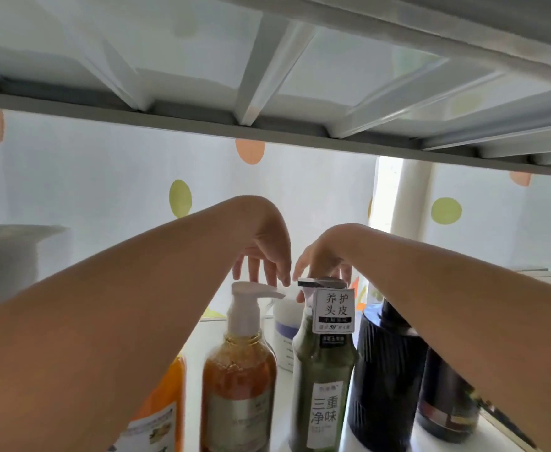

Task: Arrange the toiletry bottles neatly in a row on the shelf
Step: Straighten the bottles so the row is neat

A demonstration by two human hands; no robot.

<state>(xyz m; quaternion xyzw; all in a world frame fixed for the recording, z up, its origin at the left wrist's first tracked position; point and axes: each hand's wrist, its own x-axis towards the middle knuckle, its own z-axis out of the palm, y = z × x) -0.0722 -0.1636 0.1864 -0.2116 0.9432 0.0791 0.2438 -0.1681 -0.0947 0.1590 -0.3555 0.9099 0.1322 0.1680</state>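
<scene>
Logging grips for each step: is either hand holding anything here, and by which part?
The right hand grips the green bottle by its pump head. The left hand holds nothing; its fingers hover above the amber bottle.

Glossy clear plastic amber bottle, matt green bottle with paper tag, ribbed dark bottle.

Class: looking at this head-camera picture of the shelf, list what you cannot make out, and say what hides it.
- Orange bottle: mostly hidden by the left forearm.
- White bottle at the back: label too blurred to read, partly behind the amber pump bottle.
- Dark bottles: crossed by the right forearm.
- Right hand: grip on the green bottle pump unclear.
</scene>
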